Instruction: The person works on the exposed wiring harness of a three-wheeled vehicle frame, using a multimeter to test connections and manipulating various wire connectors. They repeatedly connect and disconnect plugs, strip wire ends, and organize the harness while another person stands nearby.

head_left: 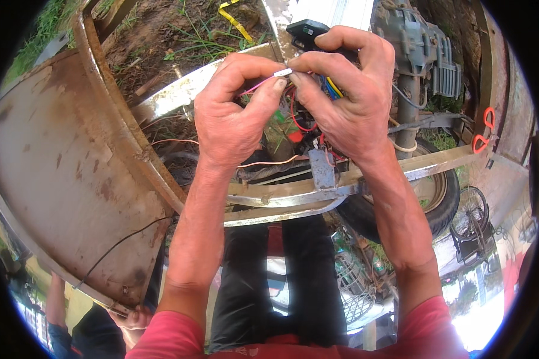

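A small white wire connector (282, 72) lies between my two hands, at the top middle. My left hand (236, 107) pinches a thin pink wire (259, 85) that runs into the connector, thumb and forefinger close to its left end. On the other side, the thumb and forefinger of my right hand (353, 90) close on the connector's right end. What my right fingertips cover there is hidden. Just past my right hand's fingers show yellow and blue wires (334, 88), and a red wire (298, 118) loops below.
A rusty metal panel (72, 161) fills the left side; another person's hand (136, 318) grips its lower edge. A metal frame rail (425, 164) crosses below my hands. Red-handled scissors (480, 143) hang at the right, near a grey motor housing (422, 48) and a tyre (446, 200).
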`<state>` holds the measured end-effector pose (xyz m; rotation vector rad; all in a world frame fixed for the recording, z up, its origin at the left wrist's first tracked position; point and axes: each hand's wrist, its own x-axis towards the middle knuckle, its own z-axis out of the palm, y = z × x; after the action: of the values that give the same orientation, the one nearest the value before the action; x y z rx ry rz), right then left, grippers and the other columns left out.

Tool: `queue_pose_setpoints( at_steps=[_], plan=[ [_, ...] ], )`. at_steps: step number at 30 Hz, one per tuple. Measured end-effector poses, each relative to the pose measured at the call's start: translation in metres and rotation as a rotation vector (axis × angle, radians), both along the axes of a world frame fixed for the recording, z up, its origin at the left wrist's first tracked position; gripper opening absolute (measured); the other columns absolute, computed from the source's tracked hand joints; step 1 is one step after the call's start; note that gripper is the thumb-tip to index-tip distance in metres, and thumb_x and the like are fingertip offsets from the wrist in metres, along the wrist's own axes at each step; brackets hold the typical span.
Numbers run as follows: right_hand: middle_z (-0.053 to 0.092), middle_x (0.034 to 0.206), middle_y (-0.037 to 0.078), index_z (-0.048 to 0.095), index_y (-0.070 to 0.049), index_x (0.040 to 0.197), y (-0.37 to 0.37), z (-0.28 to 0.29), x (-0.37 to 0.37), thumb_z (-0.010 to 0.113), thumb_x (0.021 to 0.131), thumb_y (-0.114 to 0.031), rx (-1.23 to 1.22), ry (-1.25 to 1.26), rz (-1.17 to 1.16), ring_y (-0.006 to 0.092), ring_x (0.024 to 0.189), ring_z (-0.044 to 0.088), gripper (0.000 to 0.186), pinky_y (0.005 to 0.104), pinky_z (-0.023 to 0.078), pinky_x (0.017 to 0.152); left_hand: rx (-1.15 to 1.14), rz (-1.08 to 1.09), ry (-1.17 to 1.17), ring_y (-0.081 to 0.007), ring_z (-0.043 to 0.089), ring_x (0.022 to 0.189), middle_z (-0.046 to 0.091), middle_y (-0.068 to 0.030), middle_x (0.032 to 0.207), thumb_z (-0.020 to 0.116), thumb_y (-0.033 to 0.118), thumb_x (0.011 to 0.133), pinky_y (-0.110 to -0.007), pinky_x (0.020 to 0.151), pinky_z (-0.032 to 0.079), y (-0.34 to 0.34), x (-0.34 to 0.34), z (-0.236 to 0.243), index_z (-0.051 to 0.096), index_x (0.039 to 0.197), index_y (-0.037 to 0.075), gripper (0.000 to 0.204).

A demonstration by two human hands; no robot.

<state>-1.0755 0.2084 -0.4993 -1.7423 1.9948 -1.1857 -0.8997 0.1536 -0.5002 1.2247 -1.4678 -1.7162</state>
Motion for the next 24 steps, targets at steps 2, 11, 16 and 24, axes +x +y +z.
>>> queue_pose_setpoints(
  at_steps=[2, 11, 16, 24],
  plan=[
    [0.065, 0.101, -0.001, 0.077, -0.017, 0.087, 0.000, 0.000, 0.000, 0.084, 0.069, -0.013, 0.000, 0.010, 0.001, 0.0228, 0.095, 0.056, 0.019, 0.0403, 0.041, 0.082, -0.011, -0.002, -0.007, -0.0108, 0.059, 0.085, 0.067, -0.0035, 0.093, 0.074, 0.001, 0.089, -0.025, 0.076, 0.049, 0.000, 0.001, 0.000, 0.073, 0.100, 0.001, 0.012],
    [0.064, 0.101, -0.002, 0.077, -0.018, 0.087, 0.000, -0.002, -0.001, 0.083, 0.069, -0.012, -0.013, 0.014, 0.009, 0.0221, 0.093, 0.055, 0.020, 0.0395, 0.040, 0.082, -0.024, 0.002, 0.014, -0.0095, 0.059, 0.084, 0.066, -0.0025, 0.093, 0.075, 0.001, 0.088, -0.025, 0.075, 0.048, -0.001, 0.000, -0.002, 0.073, 0.101, 0.002, 0.013],
    [0.064, 0.101, -0.002, 0.077, -0.018, 0.087, -0.001, -0.002, 0.000, 0.083, 0.069, -0.011, -0.015, 0.013, 0.002, 0.0220, 0.093, 0.055, 0.021, 0.0391, 0.040, 0.082, -0.031, 0.011, 0.033, -0.0087, 0.059, 0.083, 0.066, -0.0019, 0.093, 0.075, 0.000, 0.087, -0.024, 0.074, 0.048, 0.000, 0.000, -0.004, 0.073, 0.101, 0.001, 0.014],
    [0.062, 0.110, 0.003, 0.079, -0.014, 0.095, 0.003, 0.007, -0.001, 0.085, 0.072, -0.006, 0.099, -0.002, 0.038, 0.0226, 0.106, 0.054, 0.025, 0.0356, 0.044, 0.091, -0.044, 0.001, 0.043, -0.0092, 0.060, 0.085, 0.067, -0.0032, 0.095, 0.074, -0.001, 0.088, -0.024, 0.076, 0.049, -0.001, 0.001, -0.005, 0.074, 0.102, 0.001, 0.014]
  ],
)
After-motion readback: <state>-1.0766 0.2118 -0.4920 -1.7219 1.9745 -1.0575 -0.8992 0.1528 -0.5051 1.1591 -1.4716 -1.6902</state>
